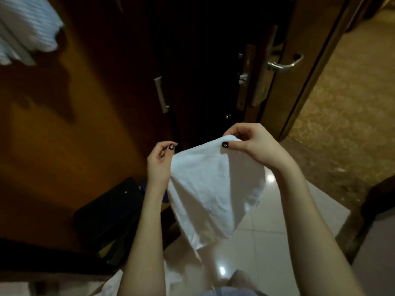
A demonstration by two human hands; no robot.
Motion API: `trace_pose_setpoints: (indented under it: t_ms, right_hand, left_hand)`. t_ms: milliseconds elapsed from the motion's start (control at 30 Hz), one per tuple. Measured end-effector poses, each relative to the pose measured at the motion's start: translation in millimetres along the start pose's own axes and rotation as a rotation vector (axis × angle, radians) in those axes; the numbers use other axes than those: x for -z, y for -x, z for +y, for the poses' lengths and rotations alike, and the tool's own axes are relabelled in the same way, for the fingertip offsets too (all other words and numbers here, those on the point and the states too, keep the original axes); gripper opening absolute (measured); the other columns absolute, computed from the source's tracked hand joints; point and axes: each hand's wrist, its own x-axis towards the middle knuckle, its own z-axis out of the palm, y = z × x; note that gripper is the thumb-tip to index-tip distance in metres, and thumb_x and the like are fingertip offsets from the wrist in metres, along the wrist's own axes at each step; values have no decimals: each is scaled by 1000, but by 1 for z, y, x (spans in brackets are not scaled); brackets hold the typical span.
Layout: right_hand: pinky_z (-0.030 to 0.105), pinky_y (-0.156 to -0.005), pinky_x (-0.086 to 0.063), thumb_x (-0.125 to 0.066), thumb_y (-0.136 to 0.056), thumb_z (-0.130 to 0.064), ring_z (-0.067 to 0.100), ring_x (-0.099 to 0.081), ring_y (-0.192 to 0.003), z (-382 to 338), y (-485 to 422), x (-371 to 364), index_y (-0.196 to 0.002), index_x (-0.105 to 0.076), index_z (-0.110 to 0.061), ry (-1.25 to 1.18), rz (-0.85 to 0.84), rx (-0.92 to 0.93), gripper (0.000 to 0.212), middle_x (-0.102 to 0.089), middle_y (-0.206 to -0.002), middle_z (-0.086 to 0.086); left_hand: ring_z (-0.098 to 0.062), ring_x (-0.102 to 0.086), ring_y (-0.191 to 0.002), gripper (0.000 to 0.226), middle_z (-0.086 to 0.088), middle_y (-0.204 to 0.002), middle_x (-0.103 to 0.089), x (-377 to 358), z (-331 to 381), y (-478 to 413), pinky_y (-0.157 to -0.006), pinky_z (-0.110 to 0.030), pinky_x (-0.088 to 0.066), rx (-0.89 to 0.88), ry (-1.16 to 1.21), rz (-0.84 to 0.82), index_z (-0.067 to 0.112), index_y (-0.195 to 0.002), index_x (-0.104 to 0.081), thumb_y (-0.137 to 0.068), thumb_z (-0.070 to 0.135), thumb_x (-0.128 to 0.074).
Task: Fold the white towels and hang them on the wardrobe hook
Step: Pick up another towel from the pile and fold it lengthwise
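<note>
While the towel (213, 184) hangs in mid-air at the centre of my view, my left grip (159, 165) pinches its upper edge at 9 o'clock. My right grip (254, 144) pinches the top edge at 1 o'clock, with the thumb lying on the cloth. The rest droops toward 6 o'clock above the tiled floor (267, 242), creased and lopsided.

To fold it well, I judge I should first draw the top edge taut and level so the cloth falls flat. Then I can bring corner to corner without trapping a wrinkle, keeping the loose tail off the floor.

I count two grips, both holding this one towel. One pale striped cloth (27, 28) hangs high at 10 o'clock against the wooden panel (64, 146); whether it is a towel already hung I cannot tell. A scrap of white fabric (113, 283) shows at 7 o'clock, and I cannot tell what it is. There is one door handle (286, 63) at 2 o'clock and one dark bag (111, 214) at 8 o'clock. I see no hook.
</note>
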Motion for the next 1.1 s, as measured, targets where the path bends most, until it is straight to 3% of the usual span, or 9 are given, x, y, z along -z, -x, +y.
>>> trace_pose_setpoints:
  t_ms: [100, 200, 300, 433, 533, 633, 767, 933, 1100]
  right_hand:
    - [17, -80, -49, -70, -85, -10, 1, -65, -89, -28, -26, -15, -94, -72, -22, -56, 44, 194, 14, -70, -90, -10]
    - [16, -79, -47, -67, -87, -4, 2, -65, -87, -48, -51, -29, -94, -72, -16, -123, -18, 333, 15, -69, -88, -10]
    - [16, -74, -48, -65, -86, 2, 3, -63, -79, -58, -72, -37, -97, -70, -14, -215, -76, 366, 20, -67, -83, -6]
    - [18, -70, -49, -70, -84, -7, 8, -58, -77, -50, -94, -34, -120, -63, -19, -433, -160, 261, 38, -59, -82, 5]
    - [23, -77, -53, -69, -85, -7, 11, -65, -85, -35, -101, -38, -108, -69, -10, -407, -301, 179, 23, -69, -89, 6]
    - [22, -74, -48, -61, -90, -1, 8, -62, -80, -30, -106, -53, -86, -65, -3, -410, -247, 247, 6, -66, -82, 0]
    - [16, -66, -47, -62, -90, -13, 3, -62, -76, -44, -112, -67, -86, -66, -21, -461, -192, 400, 10, -67, -80, -9]
    - [16, -70, -48, -63, -90, -17, 4, -64, -80, -50, -116, -77, -88, -69, -26, -355, -276, 416, 11, -69, -86, -8]
    - [18, -67, -48, -66, -90, -16, 5, -62, -75, -46, -112, -81, -86, -68, -24, -364, -258, 375, 9, -67, -77, -10]
  left_hand:
    - [0, -62, -73, 17, 10, -82, -67, 3, 35, -16, -63, -13, -47, -57, -1, -197, 29, -96, -66, -96, 17, -54]
    - [-6, -67, -91, 21, 7, -95, -72, -1, 64, -27, -76, -17, -50, -116, 94, -387, 18, -107, -67, -86, 20, -66]
    - [-14, -65, -85, 14, -5, -89, -69, 0, 78, -33, -75, -21, -50, -151, 116, -300, 7, -100, -70, -86, 7, -66]
    - [-13, -60, -72, 6, -2, -77, -64, 11, 90, -38, -63, -22, -48, -180, 217, -64, 19, -81, -64, -86, 19, -66]
    - [-18, -58, -80, 9, -6, -85, -61, 20, 101, -39, -67, -28, -49, -243, 161, 17, 20, -86, -58, -89, 26, -64]
    - [-19, -63, -77, 16, -5, -85, -65, 27, 110, -39, -64, -30, -51, -230, 151, 88, 22, -97, -54, -86, 26, -65]
    - [-19, -68, -96, 50, -2, -105, -69, 39, 116, -33, -80, -34, -57, -248, 20, 8, 45, -128, -47, -87, 25, -69]
    - [-9, -57, -58, 32, 2, -80, -70, 51, 123, -34, -55, -20, -46, -306, -73, 173, 29, -98, -71, -92, 2, -56]
    - [-7, -63, -93, 31, 5, -102, -63, 47, 119, -32, -83, -23, -53, -235, -303, 18, 31, -115, -61, -87, 19, -66]
